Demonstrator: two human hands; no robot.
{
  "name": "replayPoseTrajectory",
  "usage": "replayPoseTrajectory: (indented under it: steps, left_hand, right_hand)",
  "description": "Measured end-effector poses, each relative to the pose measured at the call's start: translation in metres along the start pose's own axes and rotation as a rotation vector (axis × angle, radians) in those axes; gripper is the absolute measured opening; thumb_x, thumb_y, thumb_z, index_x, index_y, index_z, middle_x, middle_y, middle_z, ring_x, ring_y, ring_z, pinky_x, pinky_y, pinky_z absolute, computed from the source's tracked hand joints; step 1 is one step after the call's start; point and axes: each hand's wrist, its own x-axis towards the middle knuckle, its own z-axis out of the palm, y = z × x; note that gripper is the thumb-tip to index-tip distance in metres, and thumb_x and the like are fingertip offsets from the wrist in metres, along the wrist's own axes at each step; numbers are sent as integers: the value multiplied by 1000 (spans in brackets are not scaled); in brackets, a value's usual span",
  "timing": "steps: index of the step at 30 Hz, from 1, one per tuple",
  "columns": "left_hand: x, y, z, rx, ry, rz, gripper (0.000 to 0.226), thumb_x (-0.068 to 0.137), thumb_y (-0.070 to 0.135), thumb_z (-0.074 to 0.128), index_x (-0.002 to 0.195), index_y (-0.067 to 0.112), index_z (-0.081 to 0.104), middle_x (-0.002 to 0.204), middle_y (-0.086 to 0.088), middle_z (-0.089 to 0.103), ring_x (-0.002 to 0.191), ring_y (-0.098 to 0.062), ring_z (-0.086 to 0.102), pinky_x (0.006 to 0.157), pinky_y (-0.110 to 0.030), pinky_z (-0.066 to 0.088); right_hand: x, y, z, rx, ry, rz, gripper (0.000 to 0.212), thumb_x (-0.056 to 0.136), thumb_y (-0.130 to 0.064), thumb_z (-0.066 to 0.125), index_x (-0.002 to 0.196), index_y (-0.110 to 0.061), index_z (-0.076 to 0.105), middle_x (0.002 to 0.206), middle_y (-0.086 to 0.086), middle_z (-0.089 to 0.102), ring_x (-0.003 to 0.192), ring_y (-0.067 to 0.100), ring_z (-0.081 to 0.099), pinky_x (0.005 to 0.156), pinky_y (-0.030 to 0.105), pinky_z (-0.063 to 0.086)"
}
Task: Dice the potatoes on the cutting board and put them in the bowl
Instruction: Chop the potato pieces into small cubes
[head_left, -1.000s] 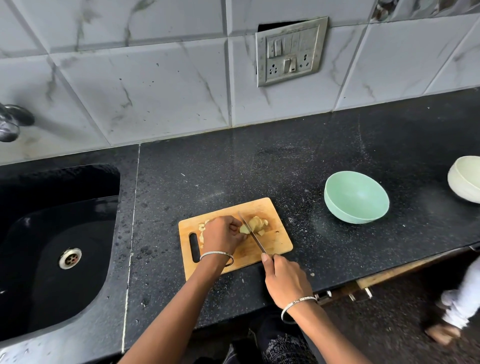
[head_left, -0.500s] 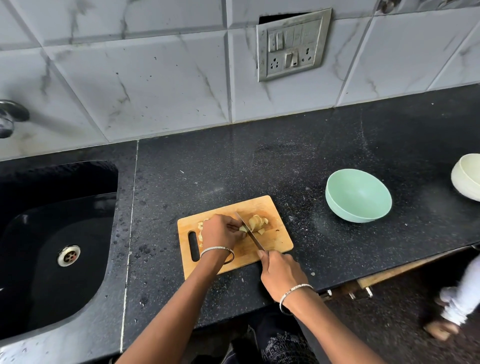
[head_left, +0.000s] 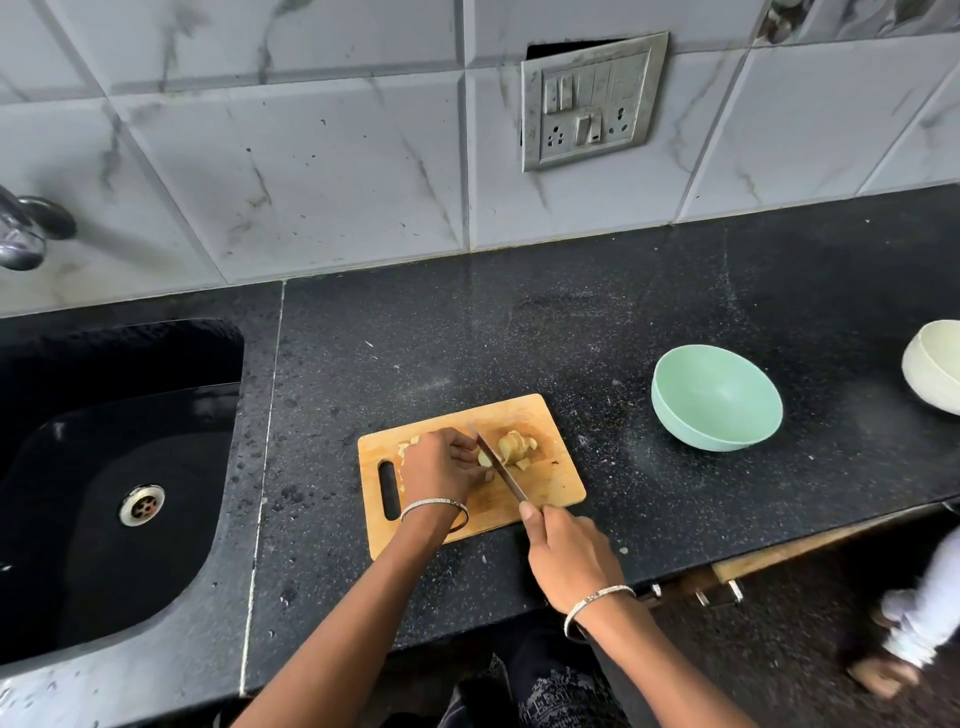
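Black speckled stone counter (head_left: 623, 322) runs under a wall of pale marbled tiles, and on it lies a wooden cutting board (head_left: 550, 483) where both hands meet.

The left hand (head_left: 441, 467) is bent over the board, its fingers curled down onto a potato (head_left: 484, 457) and holding it in place. Most of that potato is hidden under the knuckles. A thin bangle (head_left: 434, 506) circles the wrist.

The right hand (head_left: 569, 558) is clenched around the handle of a knife (head_left: 501, 470). The handle is buried in the fist, with one digit stretched forward toward the blade. This hand sits just off the board's near edge. From it the blade slants up and away, passing right beside the left fingertips, and its edge is down on the potato.

On the far side of the blade from the left fingers, touching it, sits a small heap of cut pieces (head_left: 514, 444). A few more bits (head_left: 405, 448) peek out beyond the left hand's outer edge.

To the right of the knife hand, well apart from the board, stands a green bowl (head_left: 717, 395) with nothing in it. A cream bowl (head_left: 935, 369) is farther off on the same side. Well off past the left hand's outer side is a dark sink (head_left: 104, 545).
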Motion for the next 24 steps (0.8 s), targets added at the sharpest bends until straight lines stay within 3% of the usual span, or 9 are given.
replayPoseTrajectory:
  steps: [12,20,24]
  left_hand:
    - [0,2,-2,159,34,8,15,65,20,86,75,23,75,67,5,72,64,-9,67,69,-32,58]
    - [1,3,-1,145,26,-26,16,66,17,85,78,24,77,71,5,73,68,-10,68,73,-32,57]
    - [-1,2,1,132,35,-46,15,67,15,84,80,21,78,76,3,74,71,-11,68,74,-30,56]
  right_hand:
    - [-4,-2,1,-114,100,-80,46,102,-49,22,106,-23,60,96,6,69,89,32,66,63,36,39]
    - [4,-4,0,-70,0,-18,46,102,-49,23,102,-20,59,103,7,65,98,32,61,72,38,44]
    - [4,-12,2,-120,1,22,43,103,-47,26,104,-17,58,107,9,66,99,35,63,70,37,42]
